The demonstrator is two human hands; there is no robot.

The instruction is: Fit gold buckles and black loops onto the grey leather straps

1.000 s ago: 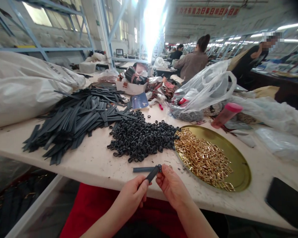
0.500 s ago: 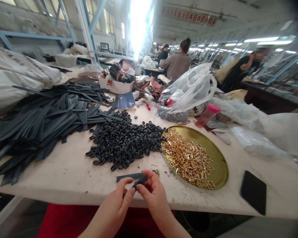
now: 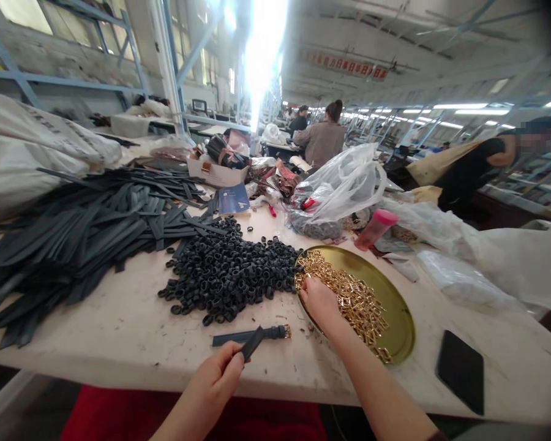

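Worktable (image 3: 119,349), view down from the head. Left hand (image 3: 223,373) over the middle of the front edge, thumb and fingers clamped on a dark strap (image 3: 253,344); the strap's free end juts beyond the grip, tilted up toward the right, in front of a second piece, a buckled strap (image 3: 239,337). That one lies flat, roughly along the front edge, just past the left fingertips, gold buckle at its right end; whether the two straps touch, cannot tell

Right hand (image 3: 320,301) well apart from the left, over the left rim of a round gold-coloured tray (image 3: 397,324). Fingers bent down at the gold buckles (image 3: 362,309), which are heaped toward the tray's left side; cannot tell whether the fingertips have closed on one. Held strap lies left of this hand and nearer the front edge

Heap of black loops (image 3: 229,275) mid-table, reaching the tray's left rim. Dark strips (image 3: 92,226) piled thickly toward the left end. Black phone (image 3: 460,372) near the front right corner. Beyond the tray, toward the far edge: pink-capped container (image 3: 377,229), clear plastic bag (image 3: 344,190). Blue booklet (image 3: 233,199) behind the loops
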